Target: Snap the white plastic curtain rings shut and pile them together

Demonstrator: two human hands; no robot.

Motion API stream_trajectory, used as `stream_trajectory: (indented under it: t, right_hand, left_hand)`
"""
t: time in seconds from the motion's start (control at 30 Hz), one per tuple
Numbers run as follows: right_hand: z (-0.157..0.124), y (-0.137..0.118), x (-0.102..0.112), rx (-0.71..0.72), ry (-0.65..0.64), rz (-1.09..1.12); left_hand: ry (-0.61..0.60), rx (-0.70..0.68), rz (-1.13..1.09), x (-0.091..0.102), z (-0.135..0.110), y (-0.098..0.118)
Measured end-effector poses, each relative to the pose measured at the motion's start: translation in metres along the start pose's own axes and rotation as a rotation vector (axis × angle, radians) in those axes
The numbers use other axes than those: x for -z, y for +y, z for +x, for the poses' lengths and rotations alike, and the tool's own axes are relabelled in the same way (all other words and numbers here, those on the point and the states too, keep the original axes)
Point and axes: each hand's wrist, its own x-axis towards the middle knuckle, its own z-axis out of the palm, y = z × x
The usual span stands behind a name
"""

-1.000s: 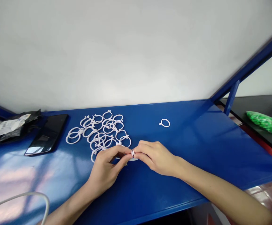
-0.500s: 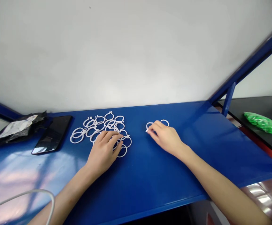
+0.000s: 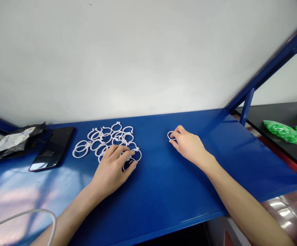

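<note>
A pile of several white plastic rings (image 3: 104,138) lies on the blue shelf (image 3: 163,188), left of centre. My left hand (image 3: 112,171) rests on the pile's near edge with its fingers stretched over the rings, and one ring (image 3: 130,163) sits under the fingertips. My right hand (image 3: 188,145) is further right and further back, fingers curled and pinching a single white ring (image 3: 170,135) against the shelf surface. Anything under that hand is hidden.
A black phone (image 3: 52,147) and a black plastic bag (image 3: 10,141) lie at the far left. A white cable (image 3: 35,213) curves at the near left. A blue frame strut (image 3: 247,100) rises at the right, beyond it a clear bag of green pieces (image 3: 283,131) on a dark table.
My hands, joined on one ring a second ago, have separated. The right hand carried the ring back and to the right, beside the lone ring. The left hand moved onto the pile.
</note>
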Motion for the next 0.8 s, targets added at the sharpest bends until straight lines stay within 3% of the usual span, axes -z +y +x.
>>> stream_trajectory:
  t: [0.2, 0.4, 0.5, 0.8]
  right_hand:
    - [-0.002, -0.019, 0.001, 0.052, 0.028, 0.056]
    - [-0.007, -0.054, -0.017, 0.443, 0.024, 0.254]
    - [-0.008, -0.065, -0.025, 0.554, 0.027, 0.25]
    - [-0.006, -0.064, -0.027, 0.515, -0.002, 0.215]
  left_hand:
    - [-0.015, -0.036, 0.002, -0.004, -0.002, 0.006]
    - [-0.043, -0.04, -0.037, -0.007, -0.003, 0.008]
    - [-0.043, -0.035, -0.046, -0.007, -0.003, 0.008]
    - [-0.082, 0.008, -0.031, -0.009, -0.006, 0.0]
